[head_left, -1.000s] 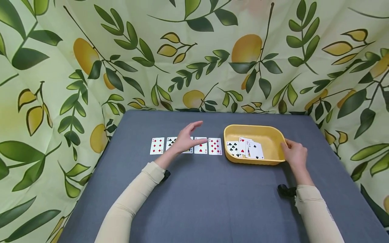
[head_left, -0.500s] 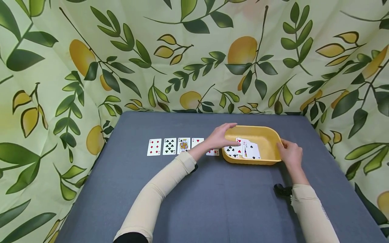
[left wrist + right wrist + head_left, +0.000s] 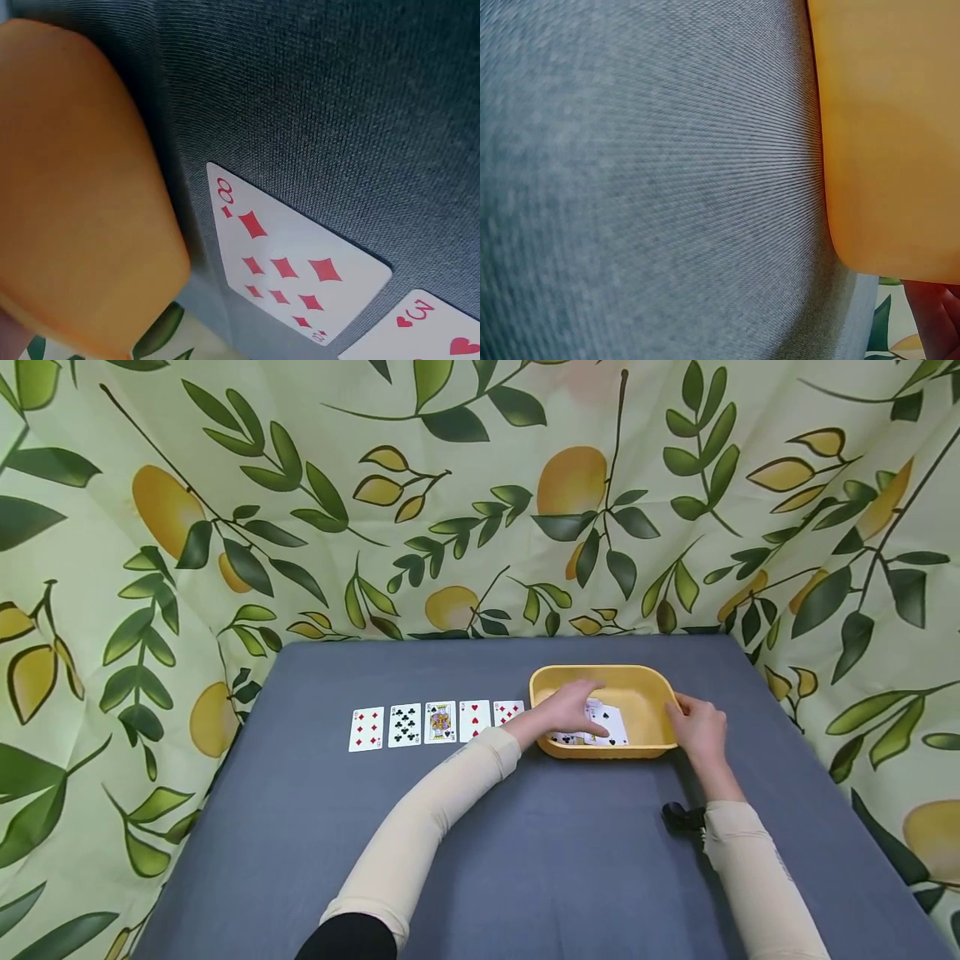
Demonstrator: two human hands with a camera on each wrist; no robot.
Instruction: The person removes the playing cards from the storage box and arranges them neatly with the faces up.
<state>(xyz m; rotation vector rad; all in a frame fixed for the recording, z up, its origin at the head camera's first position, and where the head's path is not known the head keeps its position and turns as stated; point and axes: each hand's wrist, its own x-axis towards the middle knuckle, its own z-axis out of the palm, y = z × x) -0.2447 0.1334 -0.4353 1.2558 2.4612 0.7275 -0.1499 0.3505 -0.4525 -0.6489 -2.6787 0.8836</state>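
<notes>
A yellow plastic tub (image 3: 647, 714) stands on the table with several loose playing cards (image 3: 617, 727) in its left half. My left hand (image 3: 567, 707) reaches over the tub's left side, thumb and fingers spread apart above those cards; part of the pile is hidden beneath it. At the tub's right end, my right hand (image 3: 699, 731) grips the rim. The right wrist view shows the tub's outer wall (image 3: 892, 150) and a bit of fingers (image 3: 934, 315) below it. In the left wrist view, an eight of diamonds (image 3: 292, 262) lies beside the tub.
Left of the tub runs a row of face-up cards: a red diamond card (image 3: 366, 729), a clubs card (image 3: 405, 725), a king (image 3: 440, 722), a three of hearts (image 3: 474, 718) and the eight of diamonds. A leaf-patterned curtain (image 3: 480, 543) hangs behind the grey-blue table (image 3: 540, 843).
My left hand has moved right from above the card row into the tub, staying spread. My right hand keeps its grip on the rim. The head view has shifted slightly.
</notes>
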